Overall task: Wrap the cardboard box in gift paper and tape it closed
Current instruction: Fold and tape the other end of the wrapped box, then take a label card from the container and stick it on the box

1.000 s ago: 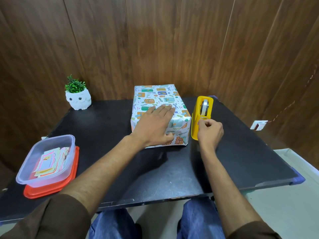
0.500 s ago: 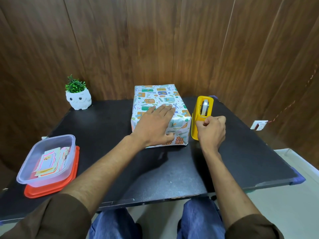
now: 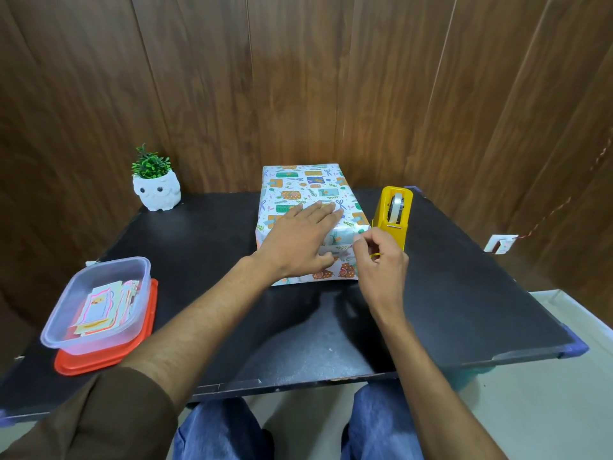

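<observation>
Head view: the box [image 3: 308,190], covered in white gift paper [image 3: 343,242] printed with teal, orange and blue parcels and scissors, sits on the black table [image 3: 205,234] under the left hand [image 3: 295,242], which lies flat on its top, fingers straight. Just right of that hand, the right hand [image 3: 381,263] curls at the box's near corner, thumb and forefinger pinched (on what, I cannot tell), the yellow tape dispenser [image 3: 393,214] just behind it.

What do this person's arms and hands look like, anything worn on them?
The left hand and right hand are bare: no gloves, rings or watch show. A dark brown fabric sleeve covers the left upper arm; both forearms are uncovered.
</observation>
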